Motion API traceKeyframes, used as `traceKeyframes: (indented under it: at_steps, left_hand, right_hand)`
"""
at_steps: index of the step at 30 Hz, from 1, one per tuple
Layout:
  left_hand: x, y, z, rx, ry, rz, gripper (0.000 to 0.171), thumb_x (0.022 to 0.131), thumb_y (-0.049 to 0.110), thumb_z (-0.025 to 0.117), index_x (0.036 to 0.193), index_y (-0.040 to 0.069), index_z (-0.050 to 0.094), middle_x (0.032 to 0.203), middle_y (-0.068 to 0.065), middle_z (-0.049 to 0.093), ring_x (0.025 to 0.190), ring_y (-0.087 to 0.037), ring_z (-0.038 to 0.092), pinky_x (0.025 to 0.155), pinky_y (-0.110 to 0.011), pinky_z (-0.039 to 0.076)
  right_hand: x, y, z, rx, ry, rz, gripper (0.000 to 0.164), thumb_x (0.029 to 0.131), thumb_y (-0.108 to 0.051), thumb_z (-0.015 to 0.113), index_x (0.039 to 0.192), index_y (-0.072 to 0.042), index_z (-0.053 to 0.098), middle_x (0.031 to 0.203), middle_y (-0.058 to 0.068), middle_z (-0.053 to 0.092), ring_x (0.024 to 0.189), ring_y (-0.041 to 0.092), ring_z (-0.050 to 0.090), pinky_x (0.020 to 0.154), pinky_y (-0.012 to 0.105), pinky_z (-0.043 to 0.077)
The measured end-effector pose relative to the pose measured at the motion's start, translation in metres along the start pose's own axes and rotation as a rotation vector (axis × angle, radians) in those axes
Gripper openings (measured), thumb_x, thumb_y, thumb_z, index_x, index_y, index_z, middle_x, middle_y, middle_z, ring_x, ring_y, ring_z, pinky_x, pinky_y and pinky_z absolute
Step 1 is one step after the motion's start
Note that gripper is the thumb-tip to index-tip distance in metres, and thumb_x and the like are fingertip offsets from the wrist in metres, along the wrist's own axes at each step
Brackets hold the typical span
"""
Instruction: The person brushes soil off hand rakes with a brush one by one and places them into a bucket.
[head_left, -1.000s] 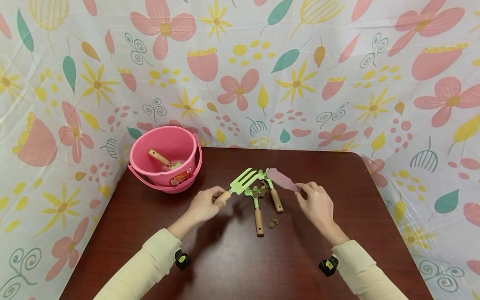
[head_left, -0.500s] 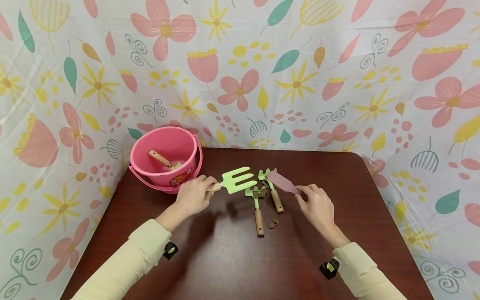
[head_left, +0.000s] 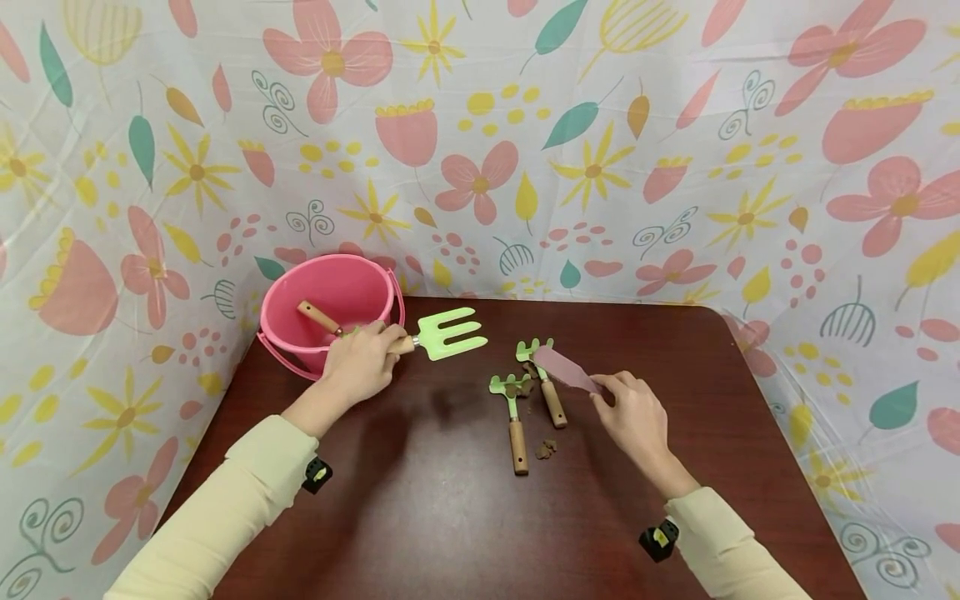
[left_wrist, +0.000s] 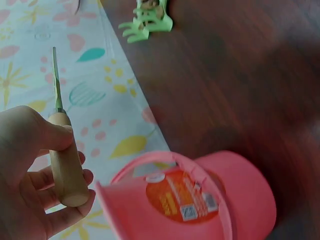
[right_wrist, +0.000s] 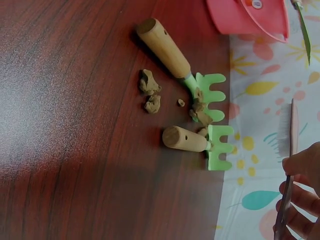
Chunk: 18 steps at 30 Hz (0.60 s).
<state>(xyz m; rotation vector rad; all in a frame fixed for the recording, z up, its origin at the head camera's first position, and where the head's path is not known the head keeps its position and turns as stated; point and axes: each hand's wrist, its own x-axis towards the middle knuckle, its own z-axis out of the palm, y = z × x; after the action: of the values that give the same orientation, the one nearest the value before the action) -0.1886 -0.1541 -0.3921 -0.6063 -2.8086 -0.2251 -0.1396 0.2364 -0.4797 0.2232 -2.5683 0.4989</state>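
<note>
My left hand [head_left: 358, 365] grips the wooden handle of a green garden fork [head_left: 450, 333], its tines pointing right, in front of the pink bucket [head_left: 281, 333]. Inside the bucket lies a wooden-handled tool [head_left: 318, 317], its head mostly hidden. In my right hand [head_left: 634, 417] is a pink brush [head_left: 566, 368]; pale bristles [right_wrist: 284, 131] show along one side in the right wrist view. Below and left of the brush, two small green hand rakes [head_left: 518, 442] [head_left: 553, 404] lie on the table, with brown clods [right_wrist: 202, 115] by their heads.
More brown clods [right_wrist: 149, 82] lie beside the rake handles on the dark wooden table [head_left: 465, 533]. A flower-printed cloth [head_left: 480, 108] hangs along the table's back and sides. The bucket's handle [left_wrist: 202, 175] hangs down at its outside.
My left hand has carried the garden fork left and back, away from the rakes to the bucket. The right hand and brush have barely moved.
</note>
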Motion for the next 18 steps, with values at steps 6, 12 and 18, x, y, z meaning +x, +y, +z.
traceKeyframes:
  at_steps: [6, 12, 18]
  left_hand:
    - [0.006, -0.014, -0.012, 0.012, -0.068, -0.088, 0.035, 0.076, 0.015, 0.065, 0.11, 0.018, 0.06, 0.088, -0.005, 0.058, 0.073, -0.025, 0.06, 0.048, -0.044, 0.047]
    - [0.01, -0.03, -0.022, 0.027, -0.109, -0.142, 0.039, 0.074, 0.013, 0.065, 0.113, 0.016, 0.059, 0.092, -0.008, 0.058, 0.08, -0.027, 0.059, 0.052, -0.05, 0.049]
    - [0.013, -0.046, -0.034, 0.037, -0.127, -0.184, 0.037, 0.078, 0.018, 0.066, 0.115, 0.016, 0.058, 0.09, -0.009, 0.057, 0.073, -0.03, 0.054, 0.054, -0.046, 0.047]
  right_hand:
    - [-0.001, 0.0, 0.0, -0.005, 0.0, 0.001, 0.025, 0.073, -0.013, 0.073, 0.098, -0.013, 0.071, 0.088, 0.007, 0.065, 0.069, 0.025, 0.057, 0.05, 0.042, 0.046]
    - [-0.002, 0.0, 0.001, -0.005, -0.001, 0.001, 0.025, 0.073, -0.013, 0.073, 0.098, -0.014, 0.071, 0.088, 0.006, 0.065, 0.069, 0.025, 0.057, 0.051, 0.042, 0.046]
    - [-0.002, 0.001, 0.001, -0.002, 0.003, -0.004, 0.025, 0.073, -0.014, 0.073, 0.097, -0.013, 0.072, 0.087, 0.006, 0.065, 0.068, 0.025, 0.058, 0.05, 0.042, 0.045]
